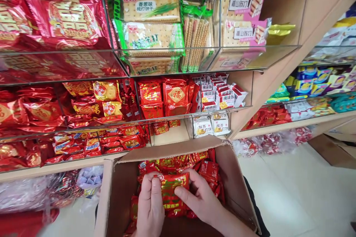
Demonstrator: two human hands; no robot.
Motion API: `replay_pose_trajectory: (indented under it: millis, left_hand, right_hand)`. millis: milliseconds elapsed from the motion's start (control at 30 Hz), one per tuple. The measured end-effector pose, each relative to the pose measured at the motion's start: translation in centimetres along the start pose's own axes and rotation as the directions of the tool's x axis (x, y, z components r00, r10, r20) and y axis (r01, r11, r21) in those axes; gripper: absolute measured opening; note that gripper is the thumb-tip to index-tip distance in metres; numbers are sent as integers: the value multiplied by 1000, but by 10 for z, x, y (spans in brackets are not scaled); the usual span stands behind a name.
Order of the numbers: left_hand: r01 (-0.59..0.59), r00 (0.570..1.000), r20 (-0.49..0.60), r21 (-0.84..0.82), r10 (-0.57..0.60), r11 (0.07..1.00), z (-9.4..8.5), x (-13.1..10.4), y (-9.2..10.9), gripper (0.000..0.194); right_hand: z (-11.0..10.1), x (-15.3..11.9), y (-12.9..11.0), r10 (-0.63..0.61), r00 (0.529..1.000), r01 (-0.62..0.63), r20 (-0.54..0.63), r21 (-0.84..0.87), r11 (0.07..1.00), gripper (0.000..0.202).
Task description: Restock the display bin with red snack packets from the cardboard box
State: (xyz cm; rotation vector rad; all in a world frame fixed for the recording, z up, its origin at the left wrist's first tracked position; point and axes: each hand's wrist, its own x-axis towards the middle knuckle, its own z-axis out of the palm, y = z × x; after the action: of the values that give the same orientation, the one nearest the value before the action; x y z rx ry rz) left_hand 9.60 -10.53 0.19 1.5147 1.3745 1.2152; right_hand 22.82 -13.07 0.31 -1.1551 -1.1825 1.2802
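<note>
Both my hands grip a shiny red snack packet (175, 189) with gold and green print, one at each side. My left hand (151, 203) has its fingers closed on the packet's left edge. On the right edge, my right hand (198, 196) presses with the thumb on top, its other fingers partly hidden behind. The packet is held over an open cardboard box (241, 189). Inside that box lie more red packets (208, 170), loosely piled. Whether the held packet is one or a small stack, I cannot tell.
Shelves with clear dividers stand ahead, holding red packets (150, 94), soda crackers in green wrappers (151, 37) and small white packets (225, 96). A lower compartment (171, 137) right behind the box shows bare shelf. Plastic bags (27, 192) lie on the floor at left; another box (330, 152) stands at right.
</note>
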Motion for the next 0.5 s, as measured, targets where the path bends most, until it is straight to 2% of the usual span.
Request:
replay_pose_trajectory:
  millis: [33, 100, 167, 233, 300, 333, 400, 500]
  left_hand:
    - [-55, 998, 46, 45, 53, 997, -8, 5, 1, 28]
    - [-231, 969, 129, 164, 211, 959, -26, 22, 2, 23]
    - [-418, 908, 156, 311, 388, 854, -45, 46, 1, 21]
    - [-503, 859, 179, 469, 479, 726, -62, 74, -3, 22]
    - [-497, 860, 234, 588, 454, 638, -73, 99, -11, 23]
    - [-469, 877, 254, 638, 408, 610, -77, 109, -15, 25]
    - [-390, 920, 278, 728, 277, 564, -79, 122, -23, 31]
    - [-309, 951, 278, 816, 136, 489, -77, 125, -29, 37]
  right_hand:
    - [-2, 1, -7, 13, 998, -10, 57, -46, 999, 21]
    - [-6, 8, -22, -13, 996, 33, 88, -222, 974, 22]
    - [-14, 21, -39, -95, 994, 111, 60, -416, 903, 23]
    - [-24, 41, -53, -176, 984, 161, 29, -568, 807, 22]
    - [-36, 67, -59, -217, 975, 183, 42, -703, 687, 19]
    - [-42, 82, -58, -211, 975, 186, 67, -764, 618, 17]
    - [-51, 113, -47, -128, 986, 153, 102, -857, 492, 13]
    - [-55, 159, -15, 43, 995, 63, 87, -915, 399, 12]
